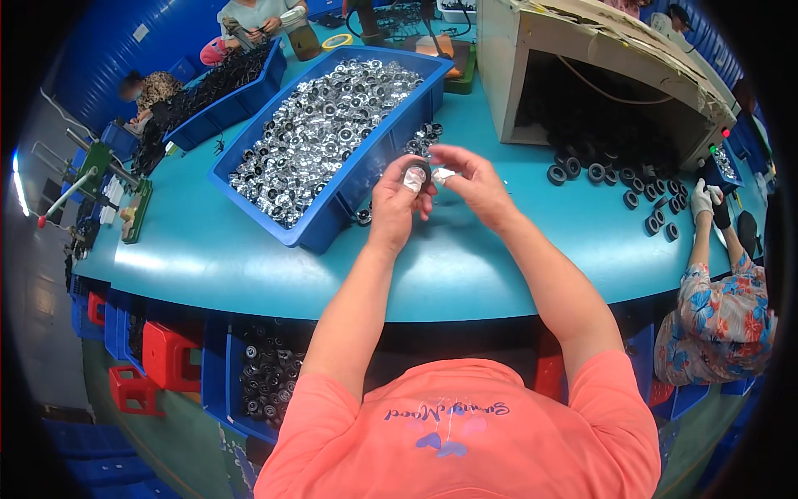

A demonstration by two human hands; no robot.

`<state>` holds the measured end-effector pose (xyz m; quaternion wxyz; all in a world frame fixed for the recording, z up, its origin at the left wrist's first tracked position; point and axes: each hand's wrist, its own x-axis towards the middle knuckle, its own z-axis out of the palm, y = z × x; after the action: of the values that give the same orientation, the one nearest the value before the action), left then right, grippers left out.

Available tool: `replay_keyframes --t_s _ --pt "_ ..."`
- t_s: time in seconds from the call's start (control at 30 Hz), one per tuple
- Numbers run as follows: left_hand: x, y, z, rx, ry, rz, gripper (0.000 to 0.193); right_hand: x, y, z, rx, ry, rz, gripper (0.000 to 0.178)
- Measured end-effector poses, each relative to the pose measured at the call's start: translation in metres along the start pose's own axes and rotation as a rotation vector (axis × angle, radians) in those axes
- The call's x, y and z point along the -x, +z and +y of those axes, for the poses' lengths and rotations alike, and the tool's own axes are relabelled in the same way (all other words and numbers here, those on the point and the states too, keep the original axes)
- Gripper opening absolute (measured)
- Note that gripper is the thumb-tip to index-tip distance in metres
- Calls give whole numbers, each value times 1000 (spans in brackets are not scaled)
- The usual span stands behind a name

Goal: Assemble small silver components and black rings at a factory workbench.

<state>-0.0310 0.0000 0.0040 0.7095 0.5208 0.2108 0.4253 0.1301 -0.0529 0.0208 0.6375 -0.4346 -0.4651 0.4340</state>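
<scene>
Over the table, my left hand (394, 209) is closed around a small wheel-like part with a black ring (418, 161) at its upper edge; fingers hide most of it. White tape wraps the left thumb. My right hand (480, 190) is just right of it, with index finger and taped thumb apart and their tips close to the ring. Whether they touch it is hard to tell. Left of both hands stands a blue bin (320, 218) heaped with shiny clear-and-black wheels (328, 125). A few loose wheels (422, 138) lie against its right side.
Black rubber rings (619, 173) spill from a worn box (509, 83) at the back right. A green hand press (98, 170) stands at the left. Co-workers sit around the table, one at the right in white gloves (703, 198). Red stools (170, 356) and a parts bin (270, 378) are below.
</scene>
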Motion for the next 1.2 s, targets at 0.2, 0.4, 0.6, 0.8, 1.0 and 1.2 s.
replay_keyframes --t_s 0.2,0.4,0.6,0.8,1.0,1.2 --pt "2 5 -5 -113 80 60 25 3 1 -6 -43 152 -103 37" --pt "1 8 -8 -134 107 59 27 0 -2 7 -114 193 -64 32" --pt "2 10 -9 -97 68 1 32 -4 -5 21 -108 209 -24 26" --pt "2 10 -8 -201 103 71 26 -3 -1 24 -103 171 -12 26" --pt "1 9 -11 -248 196 192 20 1 13 21 -179 126 -2 28" --pt "-8 4 -24 -302 361 322 15 6 29 29 36 -28 113 29"
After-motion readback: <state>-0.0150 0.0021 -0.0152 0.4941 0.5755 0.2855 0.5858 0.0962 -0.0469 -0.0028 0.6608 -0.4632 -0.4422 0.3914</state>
